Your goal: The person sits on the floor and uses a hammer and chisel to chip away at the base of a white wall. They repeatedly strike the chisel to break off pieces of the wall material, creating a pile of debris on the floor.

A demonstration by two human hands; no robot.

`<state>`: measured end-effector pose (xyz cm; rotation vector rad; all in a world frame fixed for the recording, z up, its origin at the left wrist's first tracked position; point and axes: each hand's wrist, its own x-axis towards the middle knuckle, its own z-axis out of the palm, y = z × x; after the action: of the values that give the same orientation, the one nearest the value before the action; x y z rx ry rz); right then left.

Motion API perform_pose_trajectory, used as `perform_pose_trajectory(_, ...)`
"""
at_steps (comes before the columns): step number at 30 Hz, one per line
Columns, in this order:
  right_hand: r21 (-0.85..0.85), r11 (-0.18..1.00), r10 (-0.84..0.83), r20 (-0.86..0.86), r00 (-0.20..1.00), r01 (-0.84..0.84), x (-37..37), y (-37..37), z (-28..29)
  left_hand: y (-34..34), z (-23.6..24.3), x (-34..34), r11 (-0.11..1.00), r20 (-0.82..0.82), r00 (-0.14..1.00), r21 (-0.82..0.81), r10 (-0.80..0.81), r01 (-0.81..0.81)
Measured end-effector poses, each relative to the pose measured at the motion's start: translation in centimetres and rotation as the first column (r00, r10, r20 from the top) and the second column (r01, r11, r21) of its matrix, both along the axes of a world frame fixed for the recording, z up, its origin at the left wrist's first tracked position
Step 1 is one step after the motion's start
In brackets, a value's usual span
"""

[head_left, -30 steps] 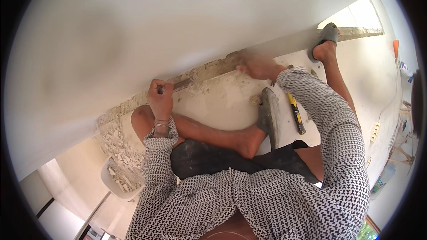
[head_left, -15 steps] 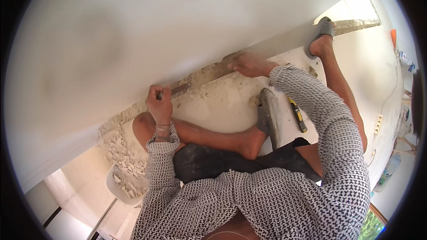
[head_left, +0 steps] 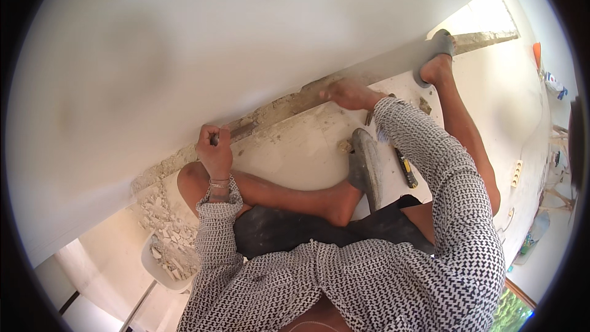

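Observation:
My left hand [head_left: 214, 152] is closed round a chisel, whose dark flat blade [head_left: 243, 130] points right along the rough, chipped strip [head_left: 286, 107] at the foot of the white wall. The chisel's round end shows within my curled fingers. Farther right, my right hand [head_left: 351, 94] is low over the same strip, back of the hand up. Its fingers are partly hidden and a little blurred, so I cannot make out whether they hold anything. Hazy dust hangs beside it along the wall.
A black-and-yellow utility knife [head_left: 406, 169] lies on the floor right of my grey slipper [head_left: 367, 169]. Broken plaster rubble [head_left: 161, 218] is heaped at the left, partly in a white long-handled dustpan [head_left: 149, 262]. A white power strip [head_left: 516, 173] is at the far right.
My right hand was smeared by motion and is now sharper, at nearly the same place on the strip. My left hand keeps its hold on the chisel. The whole view has shifted slightly.

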<state>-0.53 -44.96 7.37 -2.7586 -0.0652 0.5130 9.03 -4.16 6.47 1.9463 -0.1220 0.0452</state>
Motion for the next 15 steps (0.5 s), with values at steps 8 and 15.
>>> perform_pose_trajectory(8, -0.333, 0.928, -0.198, -0.060, 0.978, 0.168, -4.2, -9.5, 0.7, -0.6, 0.5, -0.8, 0.999, 0.091, 0.996, 0.028, 0.015, -0.018)
perform_pose_trajectory(15, -0.328, 0.926, -0.165, 0.087, 0.983, 0.184, 0.7, 1.9, 4.8, 1.1, 0.3, -0.8, 0.990, 0.097, 0.985, -0.011, 0.141, -0.141)
